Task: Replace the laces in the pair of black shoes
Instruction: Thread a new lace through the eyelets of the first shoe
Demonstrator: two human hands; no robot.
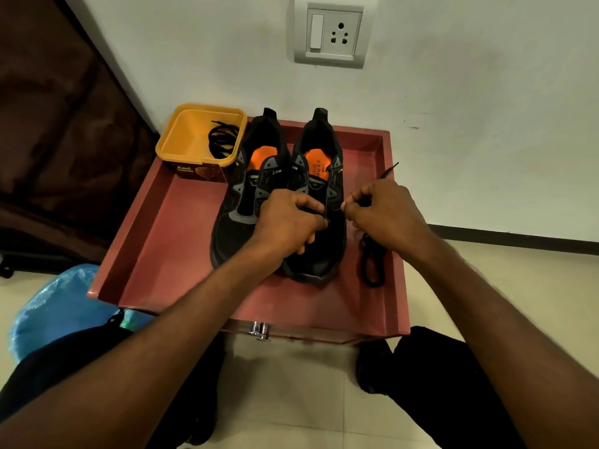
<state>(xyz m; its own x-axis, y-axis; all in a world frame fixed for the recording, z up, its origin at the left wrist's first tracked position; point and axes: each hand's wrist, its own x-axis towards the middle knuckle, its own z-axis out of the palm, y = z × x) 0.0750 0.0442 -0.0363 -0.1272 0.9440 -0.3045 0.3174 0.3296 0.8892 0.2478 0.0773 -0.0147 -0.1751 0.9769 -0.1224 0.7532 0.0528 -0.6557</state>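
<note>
Two black shoes sit side by side on a red tray-top stand (155, 241), toes toward the person, heels toward the wall. Left shoe (236, 218) has grey trim, an orange insole and bare eyelets. Right shoe (319, 254) is the same model. Left hand (288, 222) rests over the right shoe's midfoot, fingers curled, pinching a black lace (319, 211) at the eyelets. Right hand (379, 210) is just beside that shoe, fingers closed on the lace's other end; the tip (390, 169) sticks up behind the hand. A coiled spare lace (372, 260) lies on the tray right of the shoes. A yellow tub (181, 137) at the tray's back left holds another lace bundle (222, 140). White wall with switch socket (330, 34), tiled floor (291, 384), blue plastic bag (55, 306) at left.
</note>
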